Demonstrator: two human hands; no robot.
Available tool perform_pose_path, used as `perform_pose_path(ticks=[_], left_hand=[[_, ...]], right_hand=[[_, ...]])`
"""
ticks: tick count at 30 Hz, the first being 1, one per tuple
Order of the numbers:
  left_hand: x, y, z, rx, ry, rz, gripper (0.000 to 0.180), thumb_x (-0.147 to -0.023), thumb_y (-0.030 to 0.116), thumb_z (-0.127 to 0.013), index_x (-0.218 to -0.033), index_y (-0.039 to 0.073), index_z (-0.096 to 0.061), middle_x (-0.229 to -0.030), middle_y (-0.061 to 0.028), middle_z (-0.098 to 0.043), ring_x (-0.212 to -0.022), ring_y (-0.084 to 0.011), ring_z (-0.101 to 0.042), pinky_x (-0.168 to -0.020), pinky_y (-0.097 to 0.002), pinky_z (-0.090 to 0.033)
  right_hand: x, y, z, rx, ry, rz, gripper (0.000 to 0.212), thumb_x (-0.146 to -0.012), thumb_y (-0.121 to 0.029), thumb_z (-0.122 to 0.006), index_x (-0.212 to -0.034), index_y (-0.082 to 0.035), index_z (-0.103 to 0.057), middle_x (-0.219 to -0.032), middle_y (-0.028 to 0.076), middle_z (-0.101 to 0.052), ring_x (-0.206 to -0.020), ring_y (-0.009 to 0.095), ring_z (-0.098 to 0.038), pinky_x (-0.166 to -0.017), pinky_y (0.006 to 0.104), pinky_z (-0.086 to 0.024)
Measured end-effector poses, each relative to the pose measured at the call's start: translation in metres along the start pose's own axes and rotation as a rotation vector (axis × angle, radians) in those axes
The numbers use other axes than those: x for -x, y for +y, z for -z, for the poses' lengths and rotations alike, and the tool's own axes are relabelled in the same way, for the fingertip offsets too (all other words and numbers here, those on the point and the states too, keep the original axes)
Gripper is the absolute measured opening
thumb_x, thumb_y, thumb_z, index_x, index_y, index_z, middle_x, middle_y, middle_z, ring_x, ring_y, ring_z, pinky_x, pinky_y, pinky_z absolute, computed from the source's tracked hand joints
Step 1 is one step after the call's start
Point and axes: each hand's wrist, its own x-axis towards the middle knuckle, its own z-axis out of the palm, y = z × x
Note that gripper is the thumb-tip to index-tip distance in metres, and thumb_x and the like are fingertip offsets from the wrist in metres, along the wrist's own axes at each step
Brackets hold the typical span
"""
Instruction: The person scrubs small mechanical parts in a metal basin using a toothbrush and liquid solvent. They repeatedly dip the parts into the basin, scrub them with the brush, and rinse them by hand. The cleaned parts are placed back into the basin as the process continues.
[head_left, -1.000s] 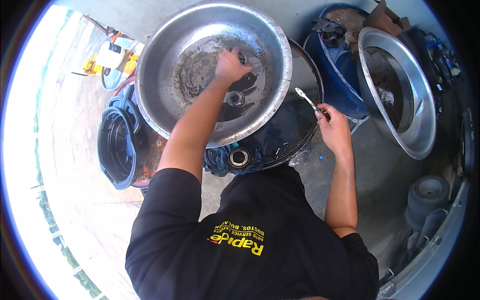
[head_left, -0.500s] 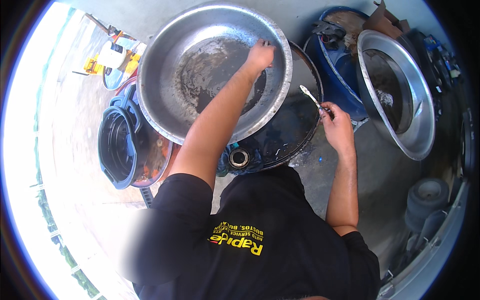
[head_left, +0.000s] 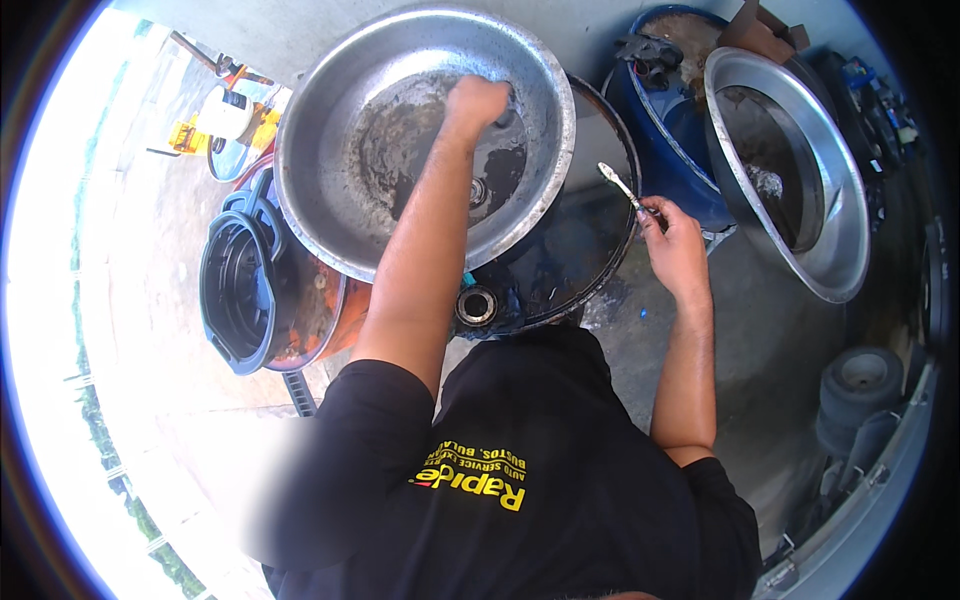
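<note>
My left hand (head_left: 478,102) reaches into a wide metal basin (head_left: 325,200), its fingers closed around a small dark part (head_left: 507,106) that they mostly hide. Dark, dirty liquid (head_left: 400,130) lies in the bottom of this basin. Near my left wrist a small ring-shaped metal piece (head_left: 479,190) sits in the liquid. Out to the right, my right hand (head_left: 675,245) pinches a white toothbrush (head_left: 618,182) by its handle, with its bristle end pointing up and left, away from the basin.
Under the basin stands a dark drum (head_left: 560,270) with a wet top and a round metal ring (head_left: 476,306) at its near edge. A blue drum (head_left: 650,130) and a second metal basin (head_left: 850,220) are at right. Black drain pans (head_left: 235,290) stand left; small wheels (head_left: 860,390) lie lower right.
My left hand has moved left from the basin's right side and is now closed on the dark part. The ring-shaped piece has come into sight. My right hand keeps the toothbrush nearly still.
</note>
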Motion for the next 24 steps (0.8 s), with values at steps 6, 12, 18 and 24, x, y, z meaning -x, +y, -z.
perform_pose_path(ticks=[6, 12, 18, 24], left_hand=[[0.061, 0.008, -0.03, 0.25, -0.34, -0.047, 0.034, -0.096, 0.029, -0.07, -0.1, -0.004, -0.077, -0.09, -0.0152, -0.077, -0.08, -0.0284, -0.075, -0.074, -0.0419, -0.059], [0.045, -0.022, -0.016, 0.103, 0.071, -0.008, 0.03, -0.098, 0.026, -0.071, -0.092, -0.003, -0.074, -0.086, -0.012, -0.075, -0.075, -0.0197, -0.072, -0.065, -0.0338, -0.055], [0.074, -0.001, -0.017, 0.279, -0.298, -0.039, 0.027, -0.102, 0.022, -0.064, -0.108, -0.002, -0.074, -0.089, -0.012, -0.076, -0.084, -0.0213, -0.077, -0.071, -0.0351, -0.059], [0.074, -0.022, -0.019, 0.494, -0.37, 0.013, 0.024, -0.103, 0.02, -0.063, -0.109, 0.0, -0.074, -0.091, -0.0086, -0.076, -0.083, -0.0195, -0.076, -0.07, -0.0311, -0.057]], right_hand=[[0.003, -0.001, -0.006, 0.037, -0.004, 0.037, 0.022, -0.101, -0.016, -0.07, -0.116, 0.0, -0.073, -0.093, 0.019, -0.077, -0.085, 0.034, -0.076, -0.078, 0.0395, -0.056], [0.005, -0.005, -0.005, 0.021, 0.007, 0.09, 0.023, -0.101, -0.016, -0.07, -0.116, 0.0, -0.073, -0.091, 0.019, -0.077, -0.082, 0.032, -0.075, -0.076, 0.0389, -0.056], [0.01, -0.019, -0.006, 0.029, -0.021, 0.05, 0.022, -0.101, -0.016, -0.07, -0.116, -0.001, -0.073, -0.086, 0.017, -0.075, -0.075, 0.028, -0.073, -0.072, 0.0375, -0.054], [0.01, -0.017, -0.008, 0.015, -0.004, 0.088, 0.022, -0.101, -0.016, -0.07, -0.116, -0.001, -0.073, -0.085, 0.017, -0.075, -0.074, 0.027, -0.072, -0.071, 0.0374, -0.054]])
